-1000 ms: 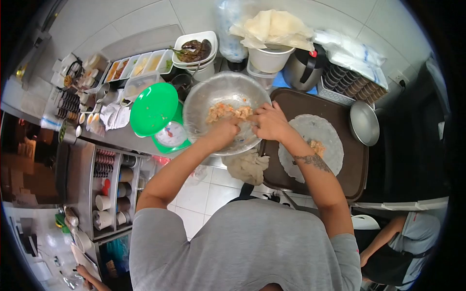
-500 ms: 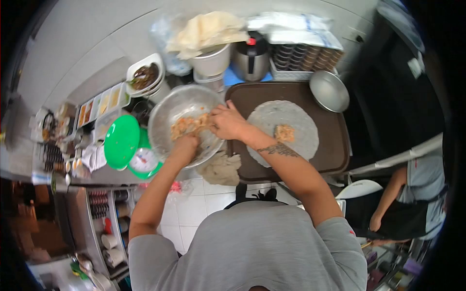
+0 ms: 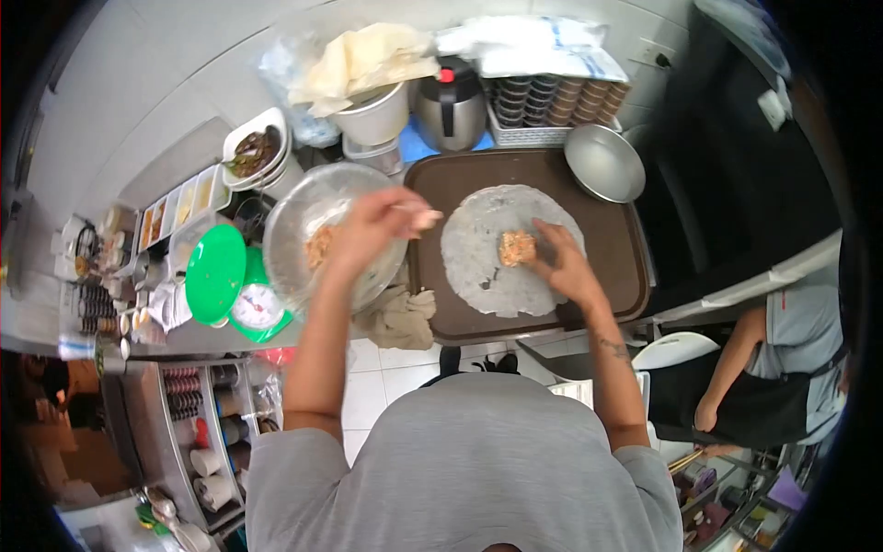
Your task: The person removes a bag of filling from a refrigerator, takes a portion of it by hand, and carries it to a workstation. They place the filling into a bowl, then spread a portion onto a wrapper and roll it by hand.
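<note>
My left hand (image 3: 379, 221), smeared by motion, is over the right side of a metal mixing bowl (image 3: 290, 198). Its fingers are closed on a small pale-orange lump of filling (image 3: 426, 220). More of the orange-pink filling (image 3: 319, 247) lies in the bowl, partly behind my forearm. A round translucent wrapper sheet (image 3: 487, 207) lies flat on a brown tray (image 3: 607, 294). Near its middle sits a squarish mound of filling (image 3: 517, 248). My right hand (image 3: 563, 260) is at the mound's right side, thumb and fingers apart, with the fingertips close to it.
A green kitchen scale (image 3: 258, 306) stands left of the bowl, and a crumpled cloth (image 3: 400, 317) lies below it. An empty metal bowl (image 3: 604, 164) rests on the tray's back right corner. Behind stand a steel jug (image 3: 449, 110) and stacked cups (image 3: 552, 99). Another person (image 3: 796, 331) is at the right.
My left hand has lifted from the bowl and moved up and right with some filling. My right hand has left the bowl and moved right to the mound on the wrapper.
</note>
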The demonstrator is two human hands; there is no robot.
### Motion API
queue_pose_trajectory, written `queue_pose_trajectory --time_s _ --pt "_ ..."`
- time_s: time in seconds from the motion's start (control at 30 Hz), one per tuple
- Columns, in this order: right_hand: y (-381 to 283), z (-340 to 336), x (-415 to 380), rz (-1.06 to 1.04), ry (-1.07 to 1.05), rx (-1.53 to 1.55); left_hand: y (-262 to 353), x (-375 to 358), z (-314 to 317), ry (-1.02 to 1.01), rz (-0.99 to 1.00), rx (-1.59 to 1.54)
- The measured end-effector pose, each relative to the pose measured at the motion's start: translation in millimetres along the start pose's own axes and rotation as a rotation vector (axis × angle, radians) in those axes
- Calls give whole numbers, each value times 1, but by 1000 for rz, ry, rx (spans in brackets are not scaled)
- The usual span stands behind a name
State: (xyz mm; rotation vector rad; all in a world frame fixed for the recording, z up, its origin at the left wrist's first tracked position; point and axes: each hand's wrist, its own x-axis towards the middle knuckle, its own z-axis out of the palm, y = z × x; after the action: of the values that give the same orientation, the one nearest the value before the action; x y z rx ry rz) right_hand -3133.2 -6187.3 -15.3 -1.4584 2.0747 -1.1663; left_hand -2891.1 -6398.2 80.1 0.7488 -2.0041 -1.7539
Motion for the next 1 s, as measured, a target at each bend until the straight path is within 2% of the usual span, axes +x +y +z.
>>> queue_pose_trajectory --time_s 0.03,0.1,0.17,0.2,0.3,0.37,0.47,0.5,0.57,0.67,0.73,0.77,0.87,0.97,1.0 --pt "5 12 -4 -45 42 -53 -4 15 35 -64 6 12" --pt "9 24 -6 -128 68 -193 -34 42 98 -104 326 416" --pt "22 33 -7 -48 84 -170 -88 64 143 -136 396 552" --pt "25 33 -6 -16 89 -161 -94 63 146 -126 399 540" --pt "35 24 -3 -90 19 -160 -96 69 146 -122 463 550" --pt "24 19 -7 -45 74 8 -86 61 136 -128 529 603" --pt "28 24 -5 -139 114 -98 -96 58 141 -144 551 751" --pt "32 26 -4 -198 119 -195 -105 61 142 -201 565 788" --pt "36 26 0 -189 78 -171 -121 74 138 -313 589 862" --pt "33 19 3 -169 -17 -148 -107 70 126 -352 477 968" --pt "20 6 5 -150 -74 -126 -101 59 116 -253 488 876" --pt "19 6 3 -33 -54 -1 -97 55 113 -205 497 828" --pt "4 5 3 -4 43 186 -93 50 112 -68 532 743" --pt "14 25 4 -254 138 -85 -100 50 119 -108 536 828" --pt "17 28 3 -243 145 -98 -99 50 119 -125 541 865"
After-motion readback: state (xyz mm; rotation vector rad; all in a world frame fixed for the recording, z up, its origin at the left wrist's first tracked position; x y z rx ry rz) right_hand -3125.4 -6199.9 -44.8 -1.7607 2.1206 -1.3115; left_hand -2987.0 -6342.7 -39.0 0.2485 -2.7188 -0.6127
